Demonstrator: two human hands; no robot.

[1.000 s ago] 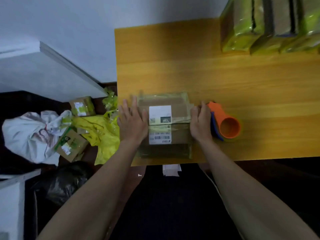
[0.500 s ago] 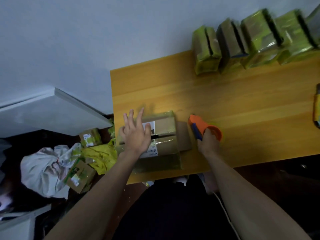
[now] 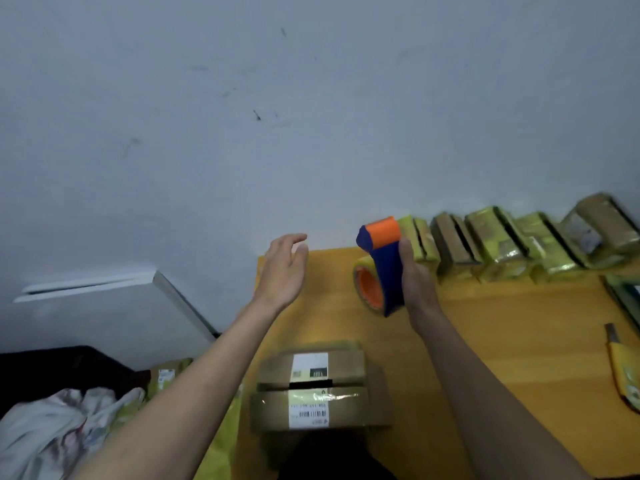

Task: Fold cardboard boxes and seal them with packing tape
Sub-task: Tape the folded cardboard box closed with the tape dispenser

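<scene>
Pale grey wall (image 3: 242,98), scuffed with a few dark marks, fills the upper half of the frame above a yellow-orange wooden desk (image 3: 502,334). Near the desk's lower edge at bottom centre sits a cardboard box (image 3: 318,393) with its flaps down and white labels across the seam. Raised above it in mid-frame, the right hand (image 3: 414,275) has its grip wrapped round an orange and blue tape dispenser (image 3: 379,268) loaded with a roll. The left hand (image 3: 284,268) hovers beside it with fingers relaxed, holding nothing. Taped boxes wrapped in greenish film (image 3: 512,244) line the wall at right. A yellow utility knife (image 3: 623,368) lies at the right edge. White cloth (image 3: 52,431) is bunched on the floor at lower left.
</scene>
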